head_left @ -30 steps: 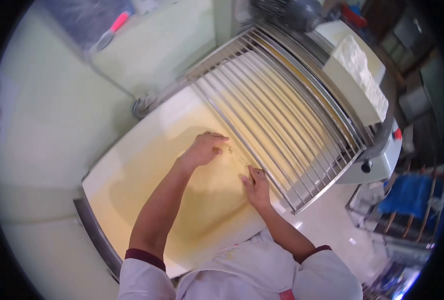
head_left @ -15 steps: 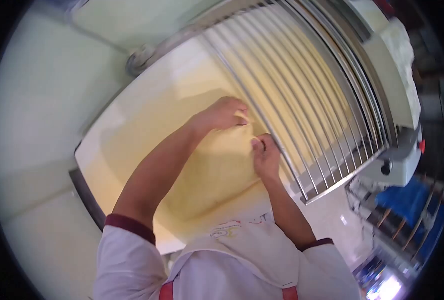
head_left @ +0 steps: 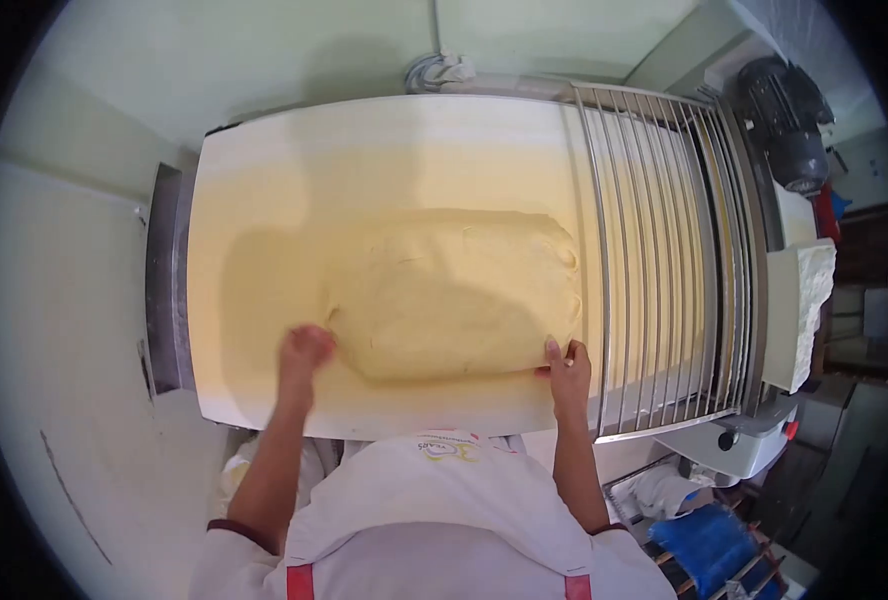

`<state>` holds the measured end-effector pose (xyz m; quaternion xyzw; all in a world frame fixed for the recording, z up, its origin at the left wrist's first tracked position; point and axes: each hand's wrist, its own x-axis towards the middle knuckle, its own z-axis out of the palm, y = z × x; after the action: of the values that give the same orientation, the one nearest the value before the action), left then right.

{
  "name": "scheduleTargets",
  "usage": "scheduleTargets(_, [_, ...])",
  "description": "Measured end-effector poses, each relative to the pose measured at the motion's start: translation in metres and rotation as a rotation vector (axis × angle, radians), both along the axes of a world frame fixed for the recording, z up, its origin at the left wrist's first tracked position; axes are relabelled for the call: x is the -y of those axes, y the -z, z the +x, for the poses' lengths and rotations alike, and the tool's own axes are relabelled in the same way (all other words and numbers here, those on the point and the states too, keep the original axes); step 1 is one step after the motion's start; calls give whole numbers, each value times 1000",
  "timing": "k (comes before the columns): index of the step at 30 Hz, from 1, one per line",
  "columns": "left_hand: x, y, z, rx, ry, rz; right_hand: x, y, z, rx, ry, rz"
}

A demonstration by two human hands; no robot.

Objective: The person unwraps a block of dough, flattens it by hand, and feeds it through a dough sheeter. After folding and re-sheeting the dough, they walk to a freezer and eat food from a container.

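Dough: corner hold.
Right hand pinches the dough's near right corner, likely steadying it; left hand blurred beside its left end, grip unclear.

One left hand and one right hand make two, with one slab of dough and one white table. One metal grate shows; its bars are too crowded to count surely. Also in view are one motor, one red knob, one black knob, one coiled cord and one blue sheet. One apron shows, with two red straps, and two short sleeves.
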<state>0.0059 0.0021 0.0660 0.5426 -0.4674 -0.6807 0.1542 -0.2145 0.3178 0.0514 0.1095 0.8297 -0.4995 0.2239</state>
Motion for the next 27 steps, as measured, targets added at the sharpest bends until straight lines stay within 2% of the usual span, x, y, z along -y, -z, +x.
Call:
scheduleTargets(1, [-23, -3, 4, 53, -28, 107, -1, -1, -2, 66, 29, -88])
scheduleTargets(4, [-41, -12, -18, -29, -279, 179, -4, -7, -17, 280, 124, -361])
scheduleTargets(5, [-30, 2, -9, -145, -185, 334, -7, -13, -18, 366, 173, -450])
scheduleTargets(6, [-28, 12, -8, -160, -134, 375, -8, -18, -22, 451, 220, -541])
scheduleTargets(8, [-21, 14, -12, -187, -21, 446, -7, -15, -27, 425, 147, -466])
scheduleTargets(9, [-21, 10, -11, -178, 9, 401, -7, -13, -27, 417, 118, -428])
scheduleTargets(11, [-25, -4, -18, -155, 67, 305, 3, -19, -17, 204, 59, -394])
scheduleTargets(12, [-33, -6, -20, -207, 17, 239, 10, -21, -10, 99, 39, -375])
scheduleTargets(14, [-64, -6, -23, -306, -77, 112, 25, -12, -4, 109, 139, -524])
scheduleTargets(15, [-77, 6, -29, -281, -68, -42, 27, -10, -4, 117, 192, -594])
scheduleTargets(18, [-70, 2, -36, -280, -129, 6, 30, -18, -15, 9, 214, -527])
scheduleTargets(21, [-35, -13, -14, -250, -105, 169, 24, -35, -22, -74, 136, -503])
scheduleTargets(24, [-21, 19, -1, -49, -37, 130, 16, 4, -21, -97, 196, -259])
scheduleTargets(27, [-22, 16, -2, -123, -25, 97, 8, 10, -28, -52, 47, -252])
